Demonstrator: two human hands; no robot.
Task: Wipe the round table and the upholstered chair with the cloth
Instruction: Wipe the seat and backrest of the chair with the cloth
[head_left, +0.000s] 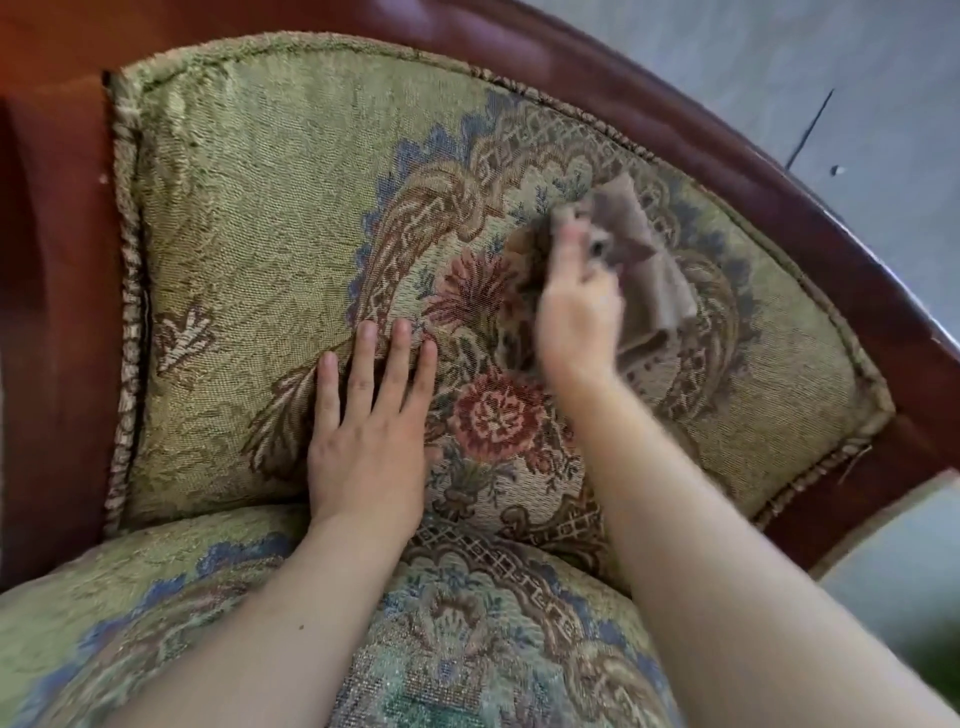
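The upholstered chair (249, 249) fills the view, with green floral tapestry on its backrest and seat and a dark red wooden frame. My right hand (576, 312) grips a crumpled brown-grey cloth (654, 275) and presses it against the backrest, right of the woven red flowers. My left hand (369, 431) lies flat on the backrest near its lower middle, fingers spread and holding nothing. The round table is not in view.
The curved wooden frame (701, 150) runs along the top and right of the backrest. Grey floor (831, 67) shows beyond it at the upper right. The chair seat (467, 623) lies under my forearms.
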